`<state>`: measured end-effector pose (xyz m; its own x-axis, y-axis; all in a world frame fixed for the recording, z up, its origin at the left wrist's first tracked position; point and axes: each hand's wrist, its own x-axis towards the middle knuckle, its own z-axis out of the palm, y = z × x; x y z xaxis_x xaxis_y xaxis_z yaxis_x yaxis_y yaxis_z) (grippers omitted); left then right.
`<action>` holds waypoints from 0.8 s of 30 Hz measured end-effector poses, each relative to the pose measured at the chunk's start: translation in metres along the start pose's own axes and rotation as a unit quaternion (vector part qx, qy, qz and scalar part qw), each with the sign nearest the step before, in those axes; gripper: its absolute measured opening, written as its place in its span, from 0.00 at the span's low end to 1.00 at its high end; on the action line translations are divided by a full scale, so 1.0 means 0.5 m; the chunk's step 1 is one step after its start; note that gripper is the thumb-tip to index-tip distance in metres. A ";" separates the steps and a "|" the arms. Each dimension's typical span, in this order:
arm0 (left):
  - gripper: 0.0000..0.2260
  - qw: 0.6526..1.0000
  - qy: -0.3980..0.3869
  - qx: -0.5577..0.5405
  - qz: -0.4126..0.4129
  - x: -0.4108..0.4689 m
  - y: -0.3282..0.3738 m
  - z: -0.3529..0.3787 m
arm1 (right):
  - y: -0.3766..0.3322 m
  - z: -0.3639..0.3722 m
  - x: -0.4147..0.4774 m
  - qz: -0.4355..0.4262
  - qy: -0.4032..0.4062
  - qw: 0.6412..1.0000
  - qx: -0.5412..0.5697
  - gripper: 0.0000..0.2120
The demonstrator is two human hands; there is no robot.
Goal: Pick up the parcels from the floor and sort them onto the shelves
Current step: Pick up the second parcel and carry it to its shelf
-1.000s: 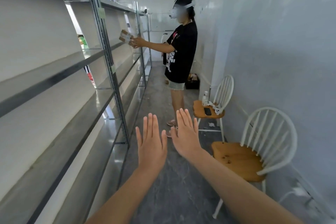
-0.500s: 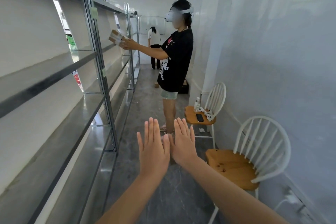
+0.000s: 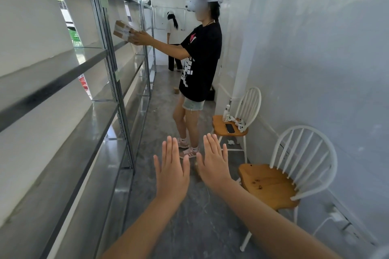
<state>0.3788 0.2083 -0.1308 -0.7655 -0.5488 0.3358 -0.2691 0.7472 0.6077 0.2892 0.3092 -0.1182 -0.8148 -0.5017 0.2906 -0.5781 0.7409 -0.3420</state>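
Note:
My left hand (image 3: 171, 171) and my right hand (image 3: 213, 163) are stretched out flat in front of me, backs up, fingers apart, holding nothing. They hover over the grey floor of a narrow aisle. Long metal shelves (image 3: 69, 82) run along the left side. Ahead, another person in a black shirt (image 3: 200, 63) holds a brown parcel (image 3: 123, 31) against a shelf upright. A small brown parcel (image 3: 175, 90) lies on the floor far down the aisle.
Two white chairs with wooden seats stand along the right wall, the near chair (image 3: 280, 183) beside my right arm and the far chair (image 3: 231, 126) carrying a phone, a bottle and controllers. A second person (image 3: 172, 33) stands at the aisle's far end.
My view has moved forward along the aisle and my hands have drawn slightly apart. The other person has kept the parcel at the shelf.

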 end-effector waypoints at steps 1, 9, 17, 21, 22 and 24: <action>0.28 1.000 0.001 0.001 0.001 0.001 -0.001 0.000 | 0.000 0.002 -0.003 -0.011 -0.001 1.000 -0.011 0.29; 0.28 1.000 -0.007 0.025 0.017 0.009 0.021 0.026 | 0.036 0.001 0.003 -0.100 0.002 0.992 -0.077 0.30; 0.28 0.999 0.001 0.045 0.012 0.054 0.061 0.060 | 0.081 -0.013 0.062 -0.103 0.011 0.994 -0.046 0.29; 0.29 0.998 0.002 0.059 0.021 0.081 0.084 0.082 | 0.109 -0.020 0.097 -0.093 0.006 0.995 -0.028 0.29; 0.29 0.998 0.003 0.063 0.022 0.089 0.090 0.088 | 0.118 -0.021 0.106 -0.091 0.004 0.996 -0.024 0.29; 0.29 0.997 0.005 0.069 0.020 0.105 0.103 0.100 | 0.134 -0.026 0.126 -0.090 0.007 0.996 -0.019 0.30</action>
<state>0.2958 0.2367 -0.1179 -0.7713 -0.5214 0.3649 -0.3181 0.8125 0.4886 0.1998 0.3332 -0.1113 -0.6972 -0.6220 0.3565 -0.7126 0.6556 -0.2498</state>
